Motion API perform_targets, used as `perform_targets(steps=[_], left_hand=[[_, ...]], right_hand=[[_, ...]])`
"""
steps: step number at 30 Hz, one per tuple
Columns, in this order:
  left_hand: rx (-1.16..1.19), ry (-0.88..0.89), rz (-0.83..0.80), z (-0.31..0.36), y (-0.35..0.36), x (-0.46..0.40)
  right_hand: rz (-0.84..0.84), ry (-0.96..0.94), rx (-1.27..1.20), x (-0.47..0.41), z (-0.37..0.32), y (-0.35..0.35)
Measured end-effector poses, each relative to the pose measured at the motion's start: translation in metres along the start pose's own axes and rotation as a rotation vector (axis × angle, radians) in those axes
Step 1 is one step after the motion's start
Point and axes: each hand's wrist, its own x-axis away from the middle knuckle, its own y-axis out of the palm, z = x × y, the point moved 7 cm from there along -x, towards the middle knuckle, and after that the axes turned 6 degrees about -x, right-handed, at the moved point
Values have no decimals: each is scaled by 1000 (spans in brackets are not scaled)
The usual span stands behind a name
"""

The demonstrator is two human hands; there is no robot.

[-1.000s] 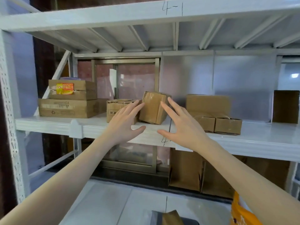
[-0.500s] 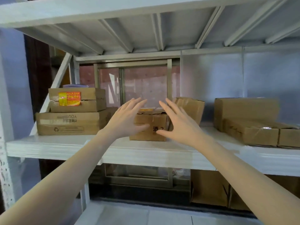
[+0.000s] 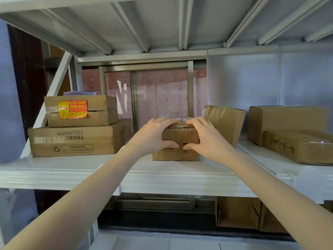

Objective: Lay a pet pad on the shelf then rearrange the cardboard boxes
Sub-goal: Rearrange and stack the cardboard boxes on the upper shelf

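A small brown cardboard box [image 3: 177, 152] stands in the middle of the white shelf [image 3: 162, 175]. My left hand [image 3: 153, 136] grips its left side, fingers over the top and thumb on the front. My right hand [image 3: 205, 138] grips its right side the same way. Just right of it a taller taped box [image 3: 227, 121] leans tilted. No pet pad is in view.
At the left, a box with a red and yellow KEEP DRY sticker [image 3: 81, 110] sits on a wide flat box [image 3: 75, 139]. At the right, a large box [image 3: 288, 120] stands behind a long low box [image 3: 299, 147]. More cardboard boxes [image 3: 237, 213] stand below the shelf.
Both hands were open and apart in the air in front of the boxes; now they have reached forward and closed on the small middle box. The view has moved closer to the shelf.
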Motion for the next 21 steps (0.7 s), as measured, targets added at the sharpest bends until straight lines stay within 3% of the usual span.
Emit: perform_targets(steps=[8,16,21], left_hand=[[21,-24,112,-40,-21,6],[-2,-113,36,-98,-29,24],[-176,-144,28,-116,-21,36]], right_hand=[[24,-60,-31,-33,-30,19],[-45,-65,-67,-69,-62,65],[-72,-87,-17,-76,-68,87]])
